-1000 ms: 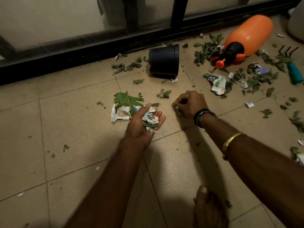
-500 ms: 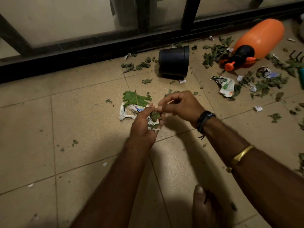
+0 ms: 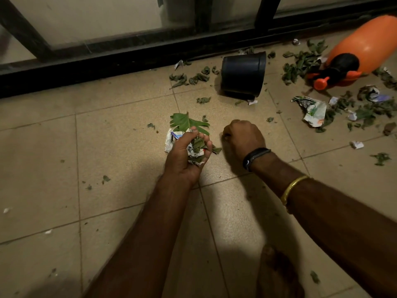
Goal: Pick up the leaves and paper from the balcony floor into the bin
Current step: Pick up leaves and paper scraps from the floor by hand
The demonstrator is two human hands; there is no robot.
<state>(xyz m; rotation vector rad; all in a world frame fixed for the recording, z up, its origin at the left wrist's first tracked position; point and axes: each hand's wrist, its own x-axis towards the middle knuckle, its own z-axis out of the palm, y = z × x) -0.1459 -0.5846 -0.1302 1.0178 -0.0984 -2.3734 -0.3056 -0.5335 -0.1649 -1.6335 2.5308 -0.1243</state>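
Observation:
My left hand is held palm up just above the floor and grips a bundle of leaves and crumpled paper scraps. Under it lie a big green leaf and a crumpled paper. My right hand is down on the tile to the right, knuckles up, fingers curled over small leaf scraps; what the fingertips pinch is mostly hidden. The black bin lies on its side beyond both hands.
An orange sprayer bottle lies at the far right among many leaves. Torn paper and further scraps are scattered right of the bin. A dark window frame bounds the floor. My foot is below.
My right hand dropped a scrap into my left hand, then went back down to the floor on the right. My left hand has curled tighter around its bundle.

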